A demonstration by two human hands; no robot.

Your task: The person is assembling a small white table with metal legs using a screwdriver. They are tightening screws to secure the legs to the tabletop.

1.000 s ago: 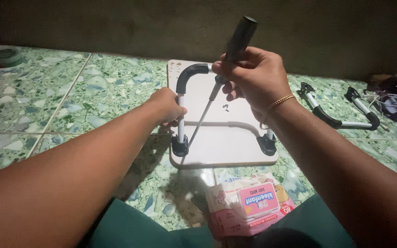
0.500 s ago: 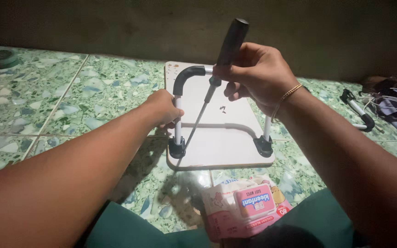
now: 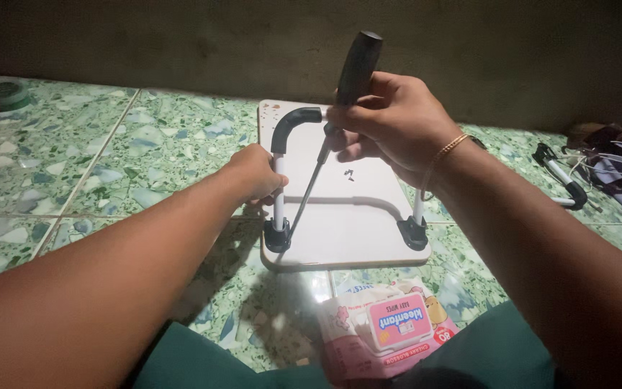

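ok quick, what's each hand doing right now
left hand: closed around the white upright tube of the folding leg
right hand: closed on the black-handled screwdriver, tip down at the leg's black bracket

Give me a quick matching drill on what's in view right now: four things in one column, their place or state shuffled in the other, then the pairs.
Things:
1. left hand
2. right hand
3. wipes pack
4. spare leg frame

Places or states:
A. lies on the tiles far right
B. grips the screwdriver handle, tip down at the black bracket
C. lies on the floor nearest the camera
D. wrapped round the white upright leg tube

Pairs: 1-D, 2-B, 3-C, 4-A
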